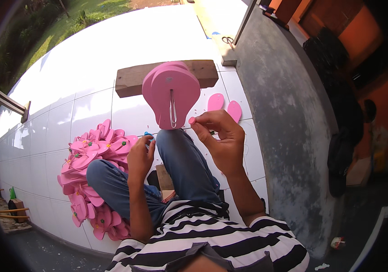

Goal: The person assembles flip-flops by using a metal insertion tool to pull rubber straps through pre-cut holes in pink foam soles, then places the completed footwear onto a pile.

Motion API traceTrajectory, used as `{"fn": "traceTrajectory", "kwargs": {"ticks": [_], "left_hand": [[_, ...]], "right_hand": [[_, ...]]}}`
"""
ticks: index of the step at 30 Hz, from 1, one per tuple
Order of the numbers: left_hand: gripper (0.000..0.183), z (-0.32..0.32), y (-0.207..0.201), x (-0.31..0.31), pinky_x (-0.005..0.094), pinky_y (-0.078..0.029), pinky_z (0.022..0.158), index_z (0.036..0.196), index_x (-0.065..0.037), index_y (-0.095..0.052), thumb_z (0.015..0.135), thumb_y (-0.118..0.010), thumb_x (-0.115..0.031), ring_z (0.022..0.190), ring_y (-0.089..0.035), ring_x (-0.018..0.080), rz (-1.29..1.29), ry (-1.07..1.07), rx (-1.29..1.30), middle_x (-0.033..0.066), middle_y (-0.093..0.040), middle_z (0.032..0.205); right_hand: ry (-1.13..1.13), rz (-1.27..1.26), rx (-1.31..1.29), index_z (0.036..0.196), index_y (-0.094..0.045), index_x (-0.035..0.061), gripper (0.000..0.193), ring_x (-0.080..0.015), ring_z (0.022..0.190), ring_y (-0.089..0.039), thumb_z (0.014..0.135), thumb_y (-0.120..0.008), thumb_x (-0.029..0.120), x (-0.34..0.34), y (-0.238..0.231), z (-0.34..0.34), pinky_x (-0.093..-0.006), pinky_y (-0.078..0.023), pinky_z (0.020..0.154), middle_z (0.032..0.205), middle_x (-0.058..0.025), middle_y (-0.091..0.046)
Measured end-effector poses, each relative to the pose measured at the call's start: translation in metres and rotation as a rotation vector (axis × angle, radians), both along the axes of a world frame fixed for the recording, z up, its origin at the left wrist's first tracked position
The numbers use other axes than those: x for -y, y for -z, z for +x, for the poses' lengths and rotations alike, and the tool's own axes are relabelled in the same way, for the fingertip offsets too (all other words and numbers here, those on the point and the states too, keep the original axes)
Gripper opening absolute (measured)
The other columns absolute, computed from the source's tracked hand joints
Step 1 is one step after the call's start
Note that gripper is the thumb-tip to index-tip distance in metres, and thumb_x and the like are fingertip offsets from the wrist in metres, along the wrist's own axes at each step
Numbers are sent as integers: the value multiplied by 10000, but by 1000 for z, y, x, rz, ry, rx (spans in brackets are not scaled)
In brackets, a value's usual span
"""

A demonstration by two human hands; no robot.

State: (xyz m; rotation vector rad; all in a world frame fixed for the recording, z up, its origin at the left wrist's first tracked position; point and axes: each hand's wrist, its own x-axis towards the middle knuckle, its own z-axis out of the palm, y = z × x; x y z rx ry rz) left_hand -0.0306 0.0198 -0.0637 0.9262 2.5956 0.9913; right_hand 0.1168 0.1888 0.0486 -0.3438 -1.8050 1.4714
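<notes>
My right hand (225,136) pinches a small round pink piece (192,120) between thumb and fingertips, just right of the soles. My left hand (140,156) is closed above my left knee, with a small blue piece (147,134) showing at its fingertips; its kind is unclear. Between and beyond the hands, pink flip-flop soles (157,86) are stacked against a wooden block (128,81), their near end by my right knee. A thin, looped metal wire tool (173,111) lies lengthwise on the top sole.
At left lies a large heap of pink flip-flops (83,161), some with small coloured flowers. Two loose pink pieces (215,102) rest on the white tiles, among scattered pink bits. A grey concrete ledge (284,113) runs along the right. Scissors (228,41) lie near its far end.
</notes>
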Motion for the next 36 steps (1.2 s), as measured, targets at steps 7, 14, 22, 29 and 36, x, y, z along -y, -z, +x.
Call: {"fn": "traceTrajectory", "kwargs": {"ticks": [7, 14, 22, 29, 36], "left_hand": [[365, -18, -136, -45, 310, -494, 679, 1242, -85, -630, 880, -682, -88, 950, -597, 215, 588, 61, -540, 98, -639, 1105], [328, -26, -158, -64, 294, -517, 714, 1183, -74, -691, 856, -697, -43, 860, -629, 171, 619, 243, -470, 108, -656, 1146], [191, -22, -168, -66, 325, -522, 712, 1015, -46, -710, 827, -725, -74, 865, -639, 207, 618, 215, -580, 90, -674, 1034], [194, -20, -175, -70, 355, -518, 719, 948, -36, -651, 801, -750, -116, 853, -631, 251, 536, 276, -726, 99, -664, 950], [233, -18, -162, -68, 367, -525, 656, 960, -30, -637, 831, -754, -185, 720, -667, 280, 572, 253, -487, 141, -702, 875]], "right_hand": [[36, 90, -70, 986, -714, 35, 175, -121, 792, -639, 819, -738, -10, 20, 1, -17, -247, -519, 700, 914, -72, -673], [33, -80, 43, 965, -711, 32, 130, -96, 767, -616, 837, -734, 34, 28, 0, -14, -241, -514, 645, 868, -45, -654], [-93, 204, 253, 909, -688, 3, 72, -87, 785, -630, 858, -724, 39, 2, -38, -15, -235, -512, 625, 866, -42, -660], [88, 859, 183, 894, -676, 6, 117, -228, 772, -645, 791, -732, 0, -1, -42, -16, -316, -532, 652, 872, -94, -642], [109, 941, 39, 808, -648, 14, 133, -240, 815, -619, 719, -741, -21, 8, -22, -12, -360, -529, 704, 899, -67, -637]]}}
